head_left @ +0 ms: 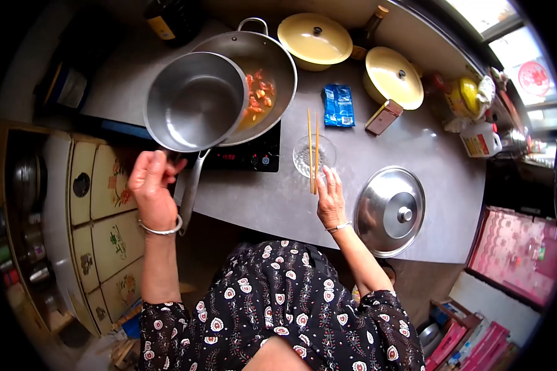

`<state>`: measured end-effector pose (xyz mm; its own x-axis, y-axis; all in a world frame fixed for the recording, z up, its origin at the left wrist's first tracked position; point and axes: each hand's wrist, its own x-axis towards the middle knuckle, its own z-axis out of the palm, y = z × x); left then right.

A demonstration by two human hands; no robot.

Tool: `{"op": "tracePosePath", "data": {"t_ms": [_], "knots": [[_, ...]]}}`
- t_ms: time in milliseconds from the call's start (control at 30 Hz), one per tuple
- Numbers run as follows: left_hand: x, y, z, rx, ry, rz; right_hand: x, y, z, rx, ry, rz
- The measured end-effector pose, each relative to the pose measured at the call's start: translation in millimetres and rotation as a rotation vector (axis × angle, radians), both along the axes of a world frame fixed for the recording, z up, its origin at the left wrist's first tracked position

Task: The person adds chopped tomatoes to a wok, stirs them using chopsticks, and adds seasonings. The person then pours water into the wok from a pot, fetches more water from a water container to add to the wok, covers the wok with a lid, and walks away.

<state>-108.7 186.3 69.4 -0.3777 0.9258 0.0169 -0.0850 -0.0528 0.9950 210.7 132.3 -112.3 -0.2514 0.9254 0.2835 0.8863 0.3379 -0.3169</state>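
Head view shows a grey countertop [445,204] on which a steel wok [283,65] is set at 11 o'clock over an induction cooktop [267,145], whose red digits are lit. The wok's rim is overlapped by a grey saucepan [198,93] at 10 o'clock; how the saucepan is supported cannot be told. A domed steel lid [377,204] is laid apart, between 3 and 4 o'clock.

The left hand [153,185] is held at 9 o'clock, just outside the saucepan's rim, forearm nearly upright in view, fingers bent inward; whether anything is gripped cannot be told. The right hand [332,204], between 3 and 4 o'clock, is reached forward with fingers extended and unclenched, close to the chopsticks' near ends; contact is unclear.

Near 1 o'clock, a clear glass bowl [301,162] is crossed by 2 wooden chopsticks [310,139], roughly parallel.

Cooking is judged to be partway along: red chopped pieces [258,93], apparently tomato, have been put in the wok with some liquid. No food is seen in the saucepan, the wok is left uncovered, and the pieces are not yet dished out.
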Motion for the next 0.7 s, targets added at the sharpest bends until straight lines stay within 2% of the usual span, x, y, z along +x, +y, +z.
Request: {"op": "tracePosePath", "data": {"t_ms": [133,267,333,400,467,500,600,667,700], "knots": [[31.1,-4.6,-5.8,-0.084,0.062,-0.264,-24.5,-33.5,27.9,-0.072,0.338,-0.190],[70.6,-22.4,-29.3,-0.188,0.088,-0.634,-64.9,-69.1,90.1,-0.251,0.799,-0.339],[89.8,-38.3,-44.9,-0.239,0.067,-0.782,-81.3,-83.0,106.7,-0.216,0.953,-0.346],[105.5,-55.9,-53.2,-0.245,0.072,-0.883,-95.5,-94.5,117.9,-0.226,1.183,-0.455],[120.2,-72.6,-64.7,0.138,0.246,-0.847,-102.5,-109.5,111.7,-0.256,1.482,-0.590],[124.0,-82.0,-64.8,0.044,0.214,-0.907,-102.2,-118.0,106.8,-0.260,1.587,-0.613],[136.5,-100.8,-66.2,0.237,0.389,-0.989,-98.9,-139.6,106.9,-0.253,1.855,-0.694],[146.4,-115.1,-67.3,0.337,0.421,-1.079,-92.3,-154.1,109.3,-0.176,2.068,-0.670],[152.2,-122.1,-71.3,0.437,0.429,-1.100,-91.3,-161.1,110.5,-0.132,2.109,-0.758]]}}
